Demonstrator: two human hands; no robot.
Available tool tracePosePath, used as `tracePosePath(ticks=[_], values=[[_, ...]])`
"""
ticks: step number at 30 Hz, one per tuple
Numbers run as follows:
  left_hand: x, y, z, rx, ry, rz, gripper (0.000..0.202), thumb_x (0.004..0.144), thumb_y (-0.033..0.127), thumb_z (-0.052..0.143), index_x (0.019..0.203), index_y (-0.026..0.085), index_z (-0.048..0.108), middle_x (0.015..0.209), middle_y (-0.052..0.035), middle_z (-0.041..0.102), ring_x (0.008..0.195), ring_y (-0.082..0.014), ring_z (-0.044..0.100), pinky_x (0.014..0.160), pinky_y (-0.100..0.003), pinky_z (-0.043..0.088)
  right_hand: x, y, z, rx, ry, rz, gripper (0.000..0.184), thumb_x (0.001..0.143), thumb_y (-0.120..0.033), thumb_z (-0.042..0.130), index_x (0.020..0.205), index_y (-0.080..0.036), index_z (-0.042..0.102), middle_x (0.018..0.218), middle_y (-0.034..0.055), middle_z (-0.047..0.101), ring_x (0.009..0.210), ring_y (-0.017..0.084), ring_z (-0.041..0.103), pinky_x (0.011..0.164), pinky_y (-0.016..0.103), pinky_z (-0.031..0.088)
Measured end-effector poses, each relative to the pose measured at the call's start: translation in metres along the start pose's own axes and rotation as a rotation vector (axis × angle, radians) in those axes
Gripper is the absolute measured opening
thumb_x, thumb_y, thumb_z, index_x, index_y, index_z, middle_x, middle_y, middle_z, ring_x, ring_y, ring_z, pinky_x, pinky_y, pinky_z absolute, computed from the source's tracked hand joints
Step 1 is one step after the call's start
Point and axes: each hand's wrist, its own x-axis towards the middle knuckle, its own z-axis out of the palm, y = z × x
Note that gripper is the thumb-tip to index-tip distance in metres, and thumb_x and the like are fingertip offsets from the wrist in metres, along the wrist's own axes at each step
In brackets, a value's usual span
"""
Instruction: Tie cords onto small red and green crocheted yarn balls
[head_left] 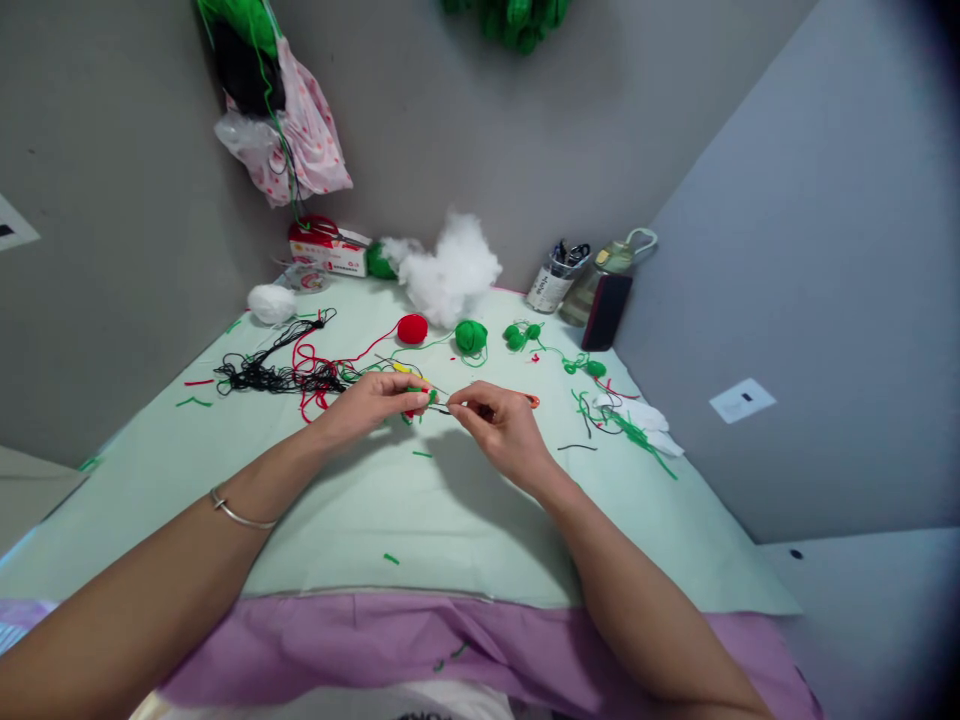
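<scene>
My left hand [381,396] is closed in a pinch around a small red and green yarn piece [415,412], partly hidden by the fingers. Close beside it, the thumb and fingertips of my right hand [495,420] are pinched together. Something thin and dark runs between the two hands, too fine to name. Just behind my left fingertips lies a slim yellow-handled tool [403,369]. An orange handle [533,401] sticks out from behind my right hand. A tangle of black yarn [281,372] and a loose red strand lie left of my left hand.
A red yarn ball [412,329], a green yarn ball [471,338] and white stuffing [450,270] lie further back. Red scissors [319,230] rest on a box [330,252]. At the back right stand a pen cup [551,285], a bottle [579,300] and a phone [607,312].
</scene>
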Motion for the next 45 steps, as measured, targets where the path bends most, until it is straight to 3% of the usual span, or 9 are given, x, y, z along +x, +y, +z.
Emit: tracePosePath(ticks=[11,16,19,26,31,34,38,42,45], values=[[-0.001,0.001,0.001,-0.081,-0.041,-0.018,0.032,0.083,0.048,0.073,0.093,0.017,0.074,0.084,-0.0041,0.067,0.082,-0.0169,0.057,0.078,-0.030,0.040,0.000,-0.008,-0.003,0.023,0.029,-0.030,0.014,0.090,-0.019,0.060,0.084,-0.018,0.072,0.075,0.0011,0.064,0.064,0.011,0.050,0.060,0.026,0.037],[0.000,0.001,0.001,-0.161,-0.009,0.014,0.027,0.084,0.042,0.073,0.099,0.020,0.068,0.090,-0.0028,0.068,0.081,-0.0158,0.057,0.080,-0.029,0.042,0.000,-0.006,-0.002,0.027,0.043,0.020,0.014,0.091,-0.021,0.058,0.084,-0.018,0.070,0.074,0.0000,0.061,0.062,0.011,0.048,0.060,0.026,0.035],[0.000,0.001,0.000,-0.159,0.011,0.040,0.024,0.081,0.039,0.076,0.093,0.020,0.067,0.094,-0.0029,0.067,0.085,-0.0161,0.057,0.081,-0.029,0.043,0.001,-0.009,-0.002,0.070,0.065,0.050,0.015,0.091,-0.024,0.058,0.083,-0.018,0.069,0.073,-0.0002,0.060,0.061,0.010,0.045,0.060,0.026,0.035],[0.001,0.002,0.002,-0.135,0.111,0.003,0.028,0.078,0.042,0.079,0.096,0.022,0.070,0.071,0.0024,0.060,0.064,-0.0127,0.049,0.065,-0.027,0.038,0.006,-0.004,0.005,0.374,0.020,0.253,0.024,0.086,-0.041,0.066,0.081,-0.017,0.067,0.061,-0.0046,0.042,0.056,0.010,0.034,0.053,0.025,0.026],[0.000,0.005,0.007,-0.205,0.041,0.004,0.036,0.081,0.049,0.076,0.101,0.020,0.071,0.085,-0.0042,0.070,0.079,-0.0176,0.063,0.079,-0.030,0.046,0.008,0.002,0.009,0.408,0.044,0.258,0.026,0.085,-0.043,0.067,0.081,-0.016,0.067,0.061,-0.0047,0.042,0.056,0.010,0.033,0.053,0.025,0.025],[0.000,0.005,0.008,-0.246,0.031,-0.018,0.034,0.083,0.051,0.074,0.097,0.020,0.069,0.086,-0.0029,0.068,0.078,-0.0157,0.064,0.078,-0.028,0.047,0.008,-0.001,0.009,0.378,0.043,0.250,0.026,0.085,-0.041,0.066,0.082,-0.016,0.068,0.060,-0.0052,0.039,0.056,0.010,0.032,0.053,0.025,0.024],[0.001,0.001,0.008,-0.310,0.079,-0.033,0.033,0.078,0.044,0.082,0.084,0.019,0.061,0.074,0.0022,0.062,0.066,-0.0112,0.060,0.067,-0.023,0.044,0.007,-0.005,0.009,0.358,0.034,0.243,0.026,0.085,-0.042,0.065,0.080,-0.016,0.067,0.059,-0.0054,0.039,0.056,0.010,0.032,0.053,0.026,0.025],[0.002,-0.002,0.008,-0.432,0.072,-0.098,0.036,0.075,0.036,0.086,0.101,0.019,0.068,0.087,-0.0009,0.067,0.075,-0.0118,0.063,0.078,-0.024,0.050,0.005,-0.007,0.008,0.347,0.036,0.238,0.026,0.085,-0.042,0.064,0.081,-0.016,0.067,0.060,-0.0046,0.042,0.056,0.010,0.034,0.054,0.026,0.027],[0.001,-0.003,0.009,-0.508,0.025,-0.121,0.029,0.075,0.030,0.086,0.097,0.018,0.071,0.093,-0.0026,0.068,0.078,-0.0113,0.064,0.081,-0.023,0.051,0.005,-0.008,0.007,0.346,0.049,0.234,0.026,0.085,-0.042,0.064,0.082,-0.016,0.067,0.060,-0.0042,0.044,0.056,0.010,0.036,0.054,0.026,0.028]])
